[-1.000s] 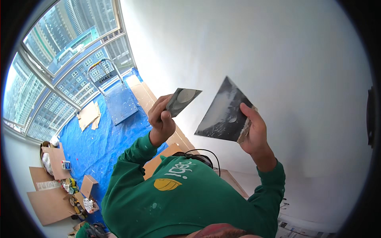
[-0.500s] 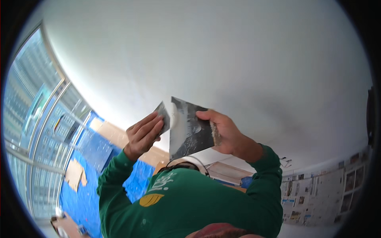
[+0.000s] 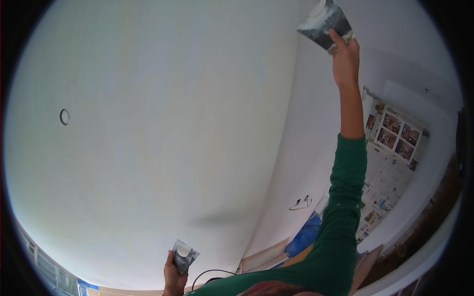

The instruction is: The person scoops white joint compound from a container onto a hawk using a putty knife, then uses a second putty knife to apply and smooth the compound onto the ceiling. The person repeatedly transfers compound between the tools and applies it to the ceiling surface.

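My right arm is stretched up to the upper right. My right hand (image 3: 346, 61) is closed on the wide putty knife (image 3: 321, 28), a dark blade smeared with white filler, its thumb lying on the face. Whether its edge touches the pale surface behind cannot be told. Low in the picture, left of centre, my left hand (image 3: 174, 280) grips a smaller putty knife (image 3: 186, 264). On that grey blade sits a rounded dab of white filler (image 3: 183, 251).
A pale wall (image 3: 163, 123) meets another at a corner line. Loose wires (image 3: 302, 202) poke out right of it. Printed paper sheets (image 3: 390, 172) cover a surface at right, near blue plastic sheeting (image 3: 303, 237). A small dark ring (image 3: 64, 117) marks the wall at left.
My two hands, close together before, are now far apart. The right has gone up and right with the wide knife; the left has dropped low. The view has swung toward the wall corner.
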Motion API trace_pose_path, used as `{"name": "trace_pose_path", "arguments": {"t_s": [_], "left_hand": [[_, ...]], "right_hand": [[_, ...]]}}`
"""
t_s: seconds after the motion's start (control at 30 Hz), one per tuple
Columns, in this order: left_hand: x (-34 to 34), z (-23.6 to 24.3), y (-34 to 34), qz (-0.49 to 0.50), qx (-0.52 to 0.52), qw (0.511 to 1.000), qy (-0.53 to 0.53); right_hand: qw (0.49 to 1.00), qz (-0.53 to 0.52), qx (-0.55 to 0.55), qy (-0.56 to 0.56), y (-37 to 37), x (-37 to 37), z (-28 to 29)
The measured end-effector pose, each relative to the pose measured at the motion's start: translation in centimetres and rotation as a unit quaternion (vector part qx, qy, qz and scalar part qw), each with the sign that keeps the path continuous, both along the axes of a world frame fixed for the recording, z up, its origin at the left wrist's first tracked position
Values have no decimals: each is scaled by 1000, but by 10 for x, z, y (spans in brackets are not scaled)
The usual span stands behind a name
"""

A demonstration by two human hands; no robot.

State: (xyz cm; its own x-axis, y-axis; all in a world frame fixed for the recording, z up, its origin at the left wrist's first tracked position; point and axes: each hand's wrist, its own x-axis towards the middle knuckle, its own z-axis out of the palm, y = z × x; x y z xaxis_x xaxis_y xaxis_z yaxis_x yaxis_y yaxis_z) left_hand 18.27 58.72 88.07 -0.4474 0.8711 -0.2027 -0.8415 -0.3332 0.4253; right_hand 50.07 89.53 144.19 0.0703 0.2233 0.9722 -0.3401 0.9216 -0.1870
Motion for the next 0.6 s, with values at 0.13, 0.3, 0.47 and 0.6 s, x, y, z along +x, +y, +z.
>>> {"name": "trace_pose_path", "arguments": {"t_s": [0.13,0.3,0.47,0.6], "left_hand": [[-1,2,1,6,-10,1000,-10],[3,5,1,6,9,999,-34],[-8,-34,16,7,-4,998,-58],[19,27,-10,-67,103,992,10]], "right_hand": [[949,-286,118,-56,24,14,99],[820,-470,326,-29,39,-5,167],[759,-524,387,-16,68,-28,207],[755,-546,362,-20,76,-41,208]]}}
